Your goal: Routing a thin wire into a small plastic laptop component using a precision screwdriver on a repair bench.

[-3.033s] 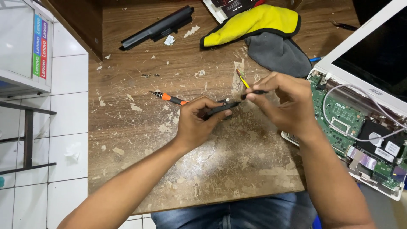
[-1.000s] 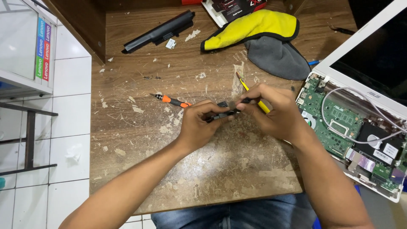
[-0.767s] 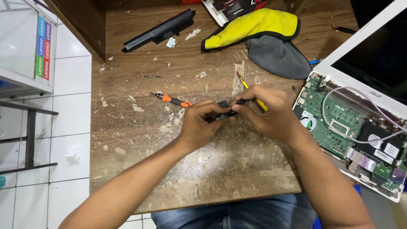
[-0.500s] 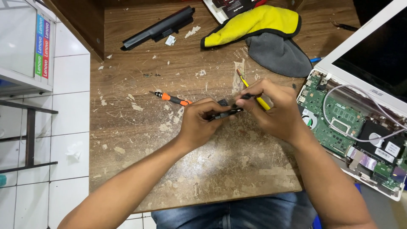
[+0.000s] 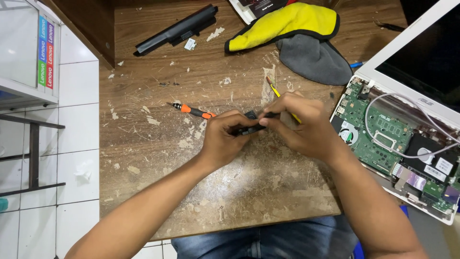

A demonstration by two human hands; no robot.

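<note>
I see both hands meeting over the middle of the worn wooden table, closed on 1 small black part. My left hand pinches it from the near side, fingers curled around it, and my right hand grips its other end while also holding a thin yellow tool whose tip sticks up and away from the knuckles.

Compared with 3 seconds back, very little has shifted. The part sits in the same spot between the hands, just above the tabletop, and the left hand's hold looks unchanged. The right hand has rolled slightly, so the yellow tool now shows mostly above the fingers instead of lying across them. I judge this as fine fiddling on the part, a grip adjustment and no real progress yet; whether anything on the part has come loose I cannot tell, since the fingers cover most of it.

The orange-handled screwdriver lies untouched just left of my left hand. The opened laptop with its green board exposed rests at the right edge, well clear of the hands. A long black battery pack and a yellow and grey cloth lie at the far side.
</note>
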